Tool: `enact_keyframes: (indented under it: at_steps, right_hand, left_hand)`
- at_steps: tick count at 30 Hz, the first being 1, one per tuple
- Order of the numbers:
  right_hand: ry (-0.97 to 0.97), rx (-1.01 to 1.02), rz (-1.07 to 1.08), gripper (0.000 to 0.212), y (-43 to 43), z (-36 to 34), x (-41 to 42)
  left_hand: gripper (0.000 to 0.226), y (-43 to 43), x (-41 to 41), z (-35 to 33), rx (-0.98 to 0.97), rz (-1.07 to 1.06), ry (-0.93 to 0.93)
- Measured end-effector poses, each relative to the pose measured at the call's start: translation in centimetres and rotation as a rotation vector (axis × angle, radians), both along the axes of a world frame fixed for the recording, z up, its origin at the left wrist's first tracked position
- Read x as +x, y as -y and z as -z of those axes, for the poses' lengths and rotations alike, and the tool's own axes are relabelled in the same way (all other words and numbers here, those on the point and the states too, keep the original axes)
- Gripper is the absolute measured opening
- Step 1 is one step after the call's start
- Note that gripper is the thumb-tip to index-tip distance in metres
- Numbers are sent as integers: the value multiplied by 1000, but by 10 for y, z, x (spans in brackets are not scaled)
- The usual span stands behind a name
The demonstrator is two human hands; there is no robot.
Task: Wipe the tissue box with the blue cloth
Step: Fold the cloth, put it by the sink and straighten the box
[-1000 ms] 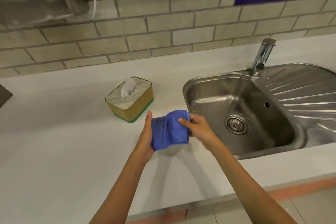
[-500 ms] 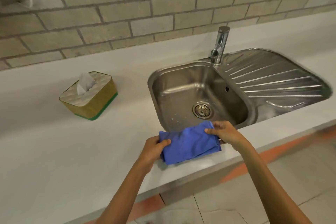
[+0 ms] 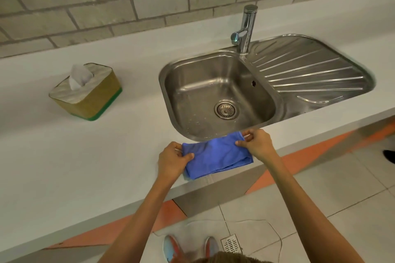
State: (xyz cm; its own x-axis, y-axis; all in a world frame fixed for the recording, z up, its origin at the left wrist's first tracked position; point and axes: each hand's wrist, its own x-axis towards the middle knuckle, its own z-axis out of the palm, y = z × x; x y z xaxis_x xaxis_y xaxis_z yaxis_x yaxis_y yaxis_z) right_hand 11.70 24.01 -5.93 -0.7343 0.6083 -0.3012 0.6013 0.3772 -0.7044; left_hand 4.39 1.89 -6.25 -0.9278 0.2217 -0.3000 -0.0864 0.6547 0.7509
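Both hands on the blue cloth (image 3: 215,155), folded and lying at the near edge of the white table (image 3: 85,166), just in front of the sink (image 3: 215,92). Left hand (image 3: 173,161) pinching the cloth's left end, thumb on top, fingers curled under. Right hand (image 3: 257,144) pinching the far right corner between thumb and fingertips. Cloth bunched in soft folds, its near edge hanging slightly past the table lip. Tissue box (image 3: 87,92) well apart to the left on the table, upright, gold sides with a green base band and a pale patterned top, one white tissue (image 3: 79,77) standing out of the slot. Steel sink basin with drain (image 3: 226,110) at its middle, ribbed draining board to the right, chrome tap (image 3: 245,28) behind. Brick wall (image 3: 128,2) along the back. Tiled floor below, with a floor drain (image 3: 232,243) and what look like shoes (image 3: 171,249), blurred at the bottom edge.
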Motion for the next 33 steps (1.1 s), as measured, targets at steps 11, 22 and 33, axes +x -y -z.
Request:
enact_keyframes:
  at_steps: [11, 22, 33]
  right_hand:
    - [-39, 285, -95, 48, 14, -18, -2]
    - [-244, 243, -224, 37, 72, -69, -92]
    - [-334, -118, -350, 49, 178, -86, -230]
  left_hand:
    - [54, -2, 4, -5, -65, -47, -189]
    - [45, 32, -62, -60, 263, -436, -41]
    - [51, 140, -148, -83, 499, -612, 29]
